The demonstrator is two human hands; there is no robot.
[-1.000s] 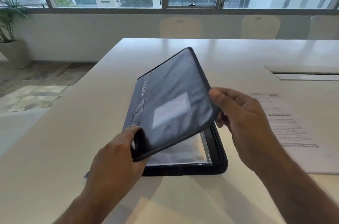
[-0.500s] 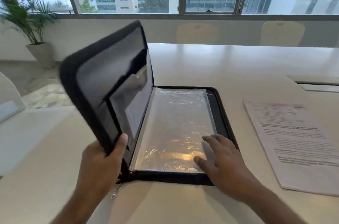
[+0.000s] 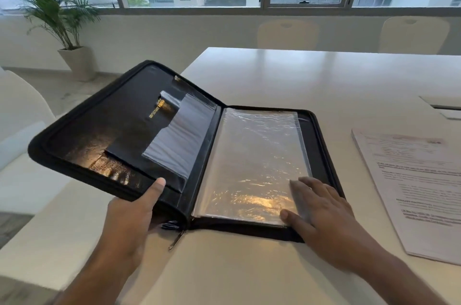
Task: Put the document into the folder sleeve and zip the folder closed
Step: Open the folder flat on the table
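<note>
A black zip folder (image 3: 104, 140) lies spread open near the table's left edge, its left cover tilted up and hanging past the edge. My left hand (image 3: 132, 215) grips that cover's near edge, thumb on the inside. The right half holds clear plastic sleeves (image 3: 254, 162). My right hand (image 3: 321, 210) rests flat, fingers apart, on the sleeves' near right corner. The printed document (image 3: 419, 187) lies on the table to the right of the folder, apart from it. The zipper pull (image 3: 175, 241) dangles at the spine's near end.
The white table (image 3: 311, 80) stretches far and right, with a cable hatch (image 3: 444, 107) at the right. Chairs (image 3: 287, 34) stand behind it. A white chair (image 3: 20, 115) and a potted plant (image 3: 72, 50) are to the left.
The folder has gone from nearly shut to fully open. My left hand swung the cover out and down to the left. My right hand left the cover's edge and settled on the sleeves.
</note>
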